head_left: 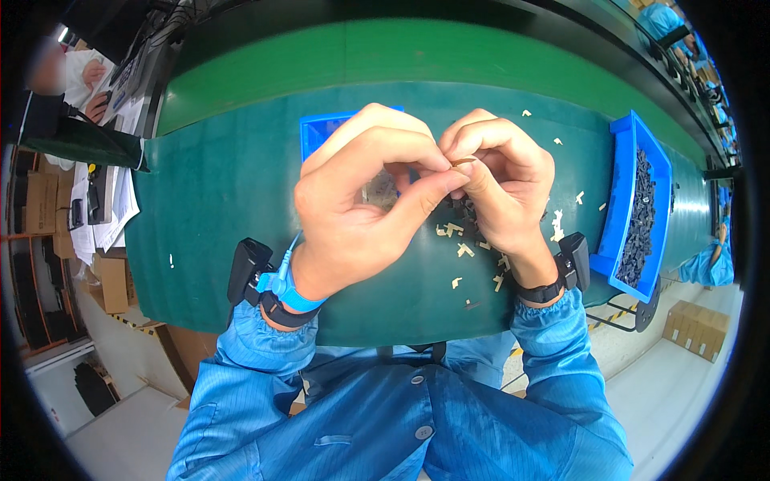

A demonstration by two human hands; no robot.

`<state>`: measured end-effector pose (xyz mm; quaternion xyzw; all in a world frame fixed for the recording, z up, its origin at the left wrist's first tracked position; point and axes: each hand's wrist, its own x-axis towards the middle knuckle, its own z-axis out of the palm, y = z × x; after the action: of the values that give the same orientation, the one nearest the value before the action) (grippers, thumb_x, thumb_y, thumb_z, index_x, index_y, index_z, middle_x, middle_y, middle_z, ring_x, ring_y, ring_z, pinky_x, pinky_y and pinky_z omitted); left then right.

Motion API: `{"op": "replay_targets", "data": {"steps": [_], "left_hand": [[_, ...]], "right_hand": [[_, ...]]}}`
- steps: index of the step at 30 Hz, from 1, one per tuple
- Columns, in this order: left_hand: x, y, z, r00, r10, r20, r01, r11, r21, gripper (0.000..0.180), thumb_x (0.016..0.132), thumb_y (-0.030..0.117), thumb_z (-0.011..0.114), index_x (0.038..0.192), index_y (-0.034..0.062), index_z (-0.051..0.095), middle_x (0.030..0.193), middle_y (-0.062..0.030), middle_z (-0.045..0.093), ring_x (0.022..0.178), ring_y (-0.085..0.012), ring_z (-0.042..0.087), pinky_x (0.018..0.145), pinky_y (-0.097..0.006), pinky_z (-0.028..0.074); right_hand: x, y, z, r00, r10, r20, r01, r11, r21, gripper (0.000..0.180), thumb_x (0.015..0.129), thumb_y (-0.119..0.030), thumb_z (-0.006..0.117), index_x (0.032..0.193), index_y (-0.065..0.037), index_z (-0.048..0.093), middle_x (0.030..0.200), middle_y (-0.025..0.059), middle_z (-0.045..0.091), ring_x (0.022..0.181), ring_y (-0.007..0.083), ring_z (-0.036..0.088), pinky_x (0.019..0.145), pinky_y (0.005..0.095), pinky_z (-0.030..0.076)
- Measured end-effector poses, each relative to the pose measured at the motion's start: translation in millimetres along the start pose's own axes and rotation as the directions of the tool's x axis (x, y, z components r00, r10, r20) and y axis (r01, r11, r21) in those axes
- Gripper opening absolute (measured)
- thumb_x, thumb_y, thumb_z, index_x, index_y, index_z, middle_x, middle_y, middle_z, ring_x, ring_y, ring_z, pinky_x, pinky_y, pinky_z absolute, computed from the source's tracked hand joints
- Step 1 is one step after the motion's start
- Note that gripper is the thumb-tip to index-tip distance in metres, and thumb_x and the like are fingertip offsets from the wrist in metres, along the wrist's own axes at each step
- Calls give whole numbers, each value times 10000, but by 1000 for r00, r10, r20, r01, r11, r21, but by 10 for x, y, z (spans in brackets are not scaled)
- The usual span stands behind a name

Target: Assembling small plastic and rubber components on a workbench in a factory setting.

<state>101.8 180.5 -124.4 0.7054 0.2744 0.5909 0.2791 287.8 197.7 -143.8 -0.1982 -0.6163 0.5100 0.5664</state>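
My left hand and my right hand meet over the middle of the green-covered table. Between their thumbs and forefingers they pinch a small, thin brown piece, too small for its kind to be told. Both hands are closed, fingers curled in. Below and right of them lie several pale, angular little parts, with a heap of small dark pieces partly hidden by my fingers. Behind my left hand is a blue bin, mostly covered by the hand.
At the right, a long blue tray holds many small black parts. More pale bits lie scattered near it. Papers and a person's hands are at the far left. A cardboard box sits at lower right.
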Motion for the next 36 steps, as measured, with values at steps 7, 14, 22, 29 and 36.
{"op": "replay_targets", "data": {"steps": [7,14,22,29,36], "left_hand": [[6,8,-7,1000,-8,5,9,1000,-11,266,804,-134,818,988,-8,673,981,-116,670,900,-186,641,787,-308,535],[6,13,-4,1000,-22,-8,22,1000,-2,248,801,-128,818,966,-9,676,966,-111,667,892,-183,636,780,-302,531],[4,37,1,999,-25,-31,27,998,61,226,803,-117,818,950,-16,679,948,-111,671,879,-185,633,771,-303,529],[27,9,11,969,42,-243,34,953,300,188,821,-113,791,947,-30,679,983,-147,720,882,-207,691,772,-310,554],[55,41,-197,989,-141,-40,125,672,729,169,807,-96,742,941,1,706,908,-130,739,813,-268,722,768,-353,563]], "right_hand": [[10,7,-4,1000,-16,26,15,1000,21,108,999,13,681,1103,42,678,1059,115,681,868,103,644,684,216,519],[11,-22,-9,1000,4,29,-5,999,32,109,999,23,672,1106,45,676,1060,118,677,857,103,640,682,214,515],[-5,-10,46,993,-33,-110,26,997,-72,124,1021,6,646,1137,37,616,1047,112,666,770,75,612,646,209,498],[80,21,-60,964,-29,-264,-23,982,-189,119,1037,-27,639,1137,22,598,1009,68,695,729,41,588,628,192,471],[211,-58,-425,972,149,-183,-206,914,-350,168,1009,-63,706,1134,15,623,979,7,669,720,18,566,634,176,448]]}}
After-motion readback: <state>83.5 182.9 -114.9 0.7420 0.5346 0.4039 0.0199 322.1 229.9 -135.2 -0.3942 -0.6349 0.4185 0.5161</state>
